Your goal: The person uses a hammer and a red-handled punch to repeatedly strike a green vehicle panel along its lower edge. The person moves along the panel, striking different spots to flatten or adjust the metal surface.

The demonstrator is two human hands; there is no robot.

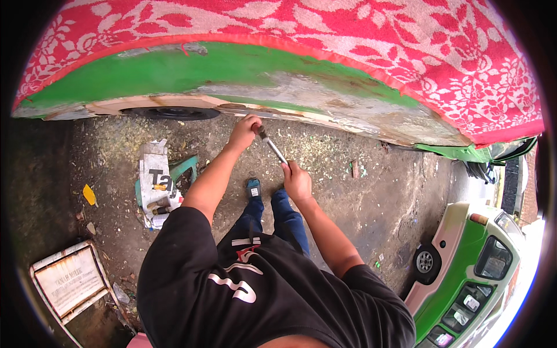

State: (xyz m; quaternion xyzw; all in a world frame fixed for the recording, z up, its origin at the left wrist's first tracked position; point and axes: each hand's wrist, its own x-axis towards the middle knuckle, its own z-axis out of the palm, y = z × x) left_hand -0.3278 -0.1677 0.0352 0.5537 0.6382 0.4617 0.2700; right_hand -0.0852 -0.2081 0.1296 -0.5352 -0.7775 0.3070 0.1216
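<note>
My left hand (243, 132) is closed on the dark end of a metal tool (272, 147) with a long silver shaft, and my right hand (296, 180) is closed on its lower end. Exactly what kind of tool it is, I cannot make out. The tool is held at a slant in front of me, just below the lower edge of a green vehicle body (232, 64) with patchy grey, peeling paint. A dark tire (168, 113) shows under that edge at the left.
A red floral cloth (319, 20) covers the vehicle's upper part. On the littered ground (371, 191), a stool (188, 165) carries sheets and small items at my left. A rusty framed sign (68, 272) is at lower left; a green-and-white van (441, 296) stands at my right.
</note>
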